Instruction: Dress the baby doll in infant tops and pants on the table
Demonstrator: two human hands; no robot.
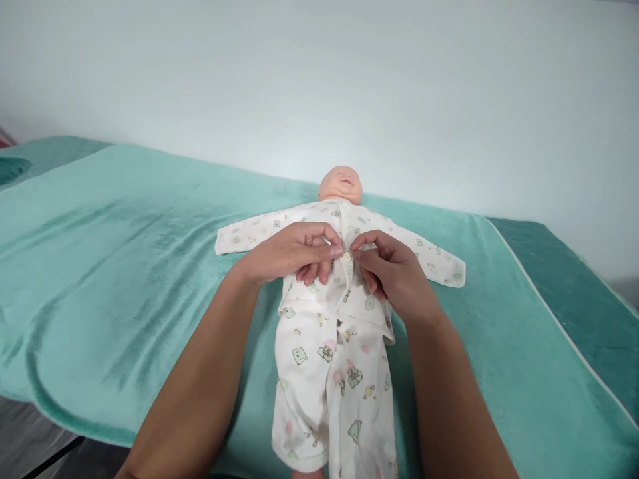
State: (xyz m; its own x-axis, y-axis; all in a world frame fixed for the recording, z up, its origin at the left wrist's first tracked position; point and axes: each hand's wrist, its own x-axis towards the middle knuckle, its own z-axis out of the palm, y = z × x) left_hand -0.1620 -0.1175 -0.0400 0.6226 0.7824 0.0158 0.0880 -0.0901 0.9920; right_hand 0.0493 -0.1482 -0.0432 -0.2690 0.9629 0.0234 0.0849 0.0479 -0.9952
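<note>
A baby doll (340, 183) lies face up on a teal blanket (124, 266), head toward the wall. It wears a white printed top (259, 229) with both sleeves spread out, and matching white trousers (329, 392). My left hand (292, 253) pinches the left edge of the top's front opening at the chest. My right hand (392, 269) pinches the right edge. The fingertips of both hands meet at the middle seam, closed on the fabric.
The blanket covers a bed or table that runs left to right. A darker teal sheet (584, 293) shows at the right. A plain pale wall (349, 86) stands behind. The floor shows at the lower left.
</note>
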